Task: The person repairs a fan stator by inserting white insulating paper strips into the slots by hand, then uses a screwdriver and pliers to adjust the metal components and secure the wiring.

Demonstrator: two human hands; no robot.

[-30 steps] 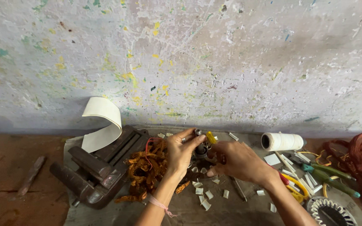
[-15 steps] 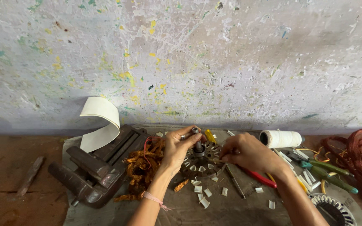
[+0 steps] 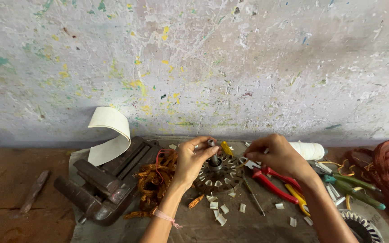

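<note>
Both hands meet over the round slotted stator (image 3: 219,176) on the mat's middle. Left hand (image 3: 193,161) pinches its central shaft; right hand (image 3: 278,155) pinches a white paper slip at the rim. Red pliers (image 3: 273,183) lie just right, a rusty vise (image 3: 100,184) left. Loose white slips nearby could get knocked away, I reckon.

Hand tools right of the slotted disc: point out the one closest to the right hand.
The red-handled pliers, lying just below the right hand; the green-handled tools lie farther right.
</note>
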